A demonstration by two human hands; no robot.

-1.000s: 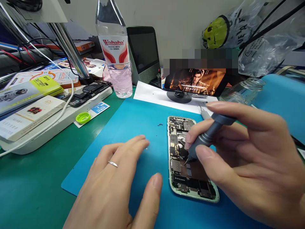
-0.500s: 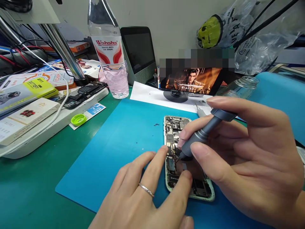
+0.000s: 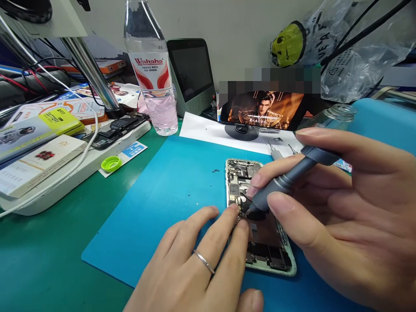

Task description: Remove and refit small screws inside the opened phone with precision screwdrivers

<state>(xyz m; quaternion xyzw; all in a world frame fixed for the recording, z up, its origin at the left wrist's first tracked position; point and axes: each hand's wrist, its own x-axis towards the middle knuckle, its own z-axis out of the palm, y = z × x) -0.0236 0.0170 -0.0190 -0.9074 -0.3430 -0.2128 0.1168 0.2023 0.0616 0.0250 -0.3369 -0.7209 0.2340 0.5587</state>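
An opened phone lies on the blue mat, its circuit boards and inner parts bare. My right hand grips a grey precision screwdriver, index finger over its end cap and thumb along the knurled barrel. The driver leans, its thin tip down at the left side of the phone's inside. My left hand, with a ring on one finger, reaches over the phone's left edge. Two of its outstretched fingertips rest close beside the tip and partly hide that spot. Whether those fingertips touch a small part, I cannot tell.
Tiny screws dot the blue mat. Behind it stand a water bottle, a smart display, a propped phone playing video and a glass jar. Boxes and a green cap are at the left.
My left index finger has moved up from the phone's lower middle to beside the screwdriver tip. The tip has shifted slightly, and the whole view has moved a little.
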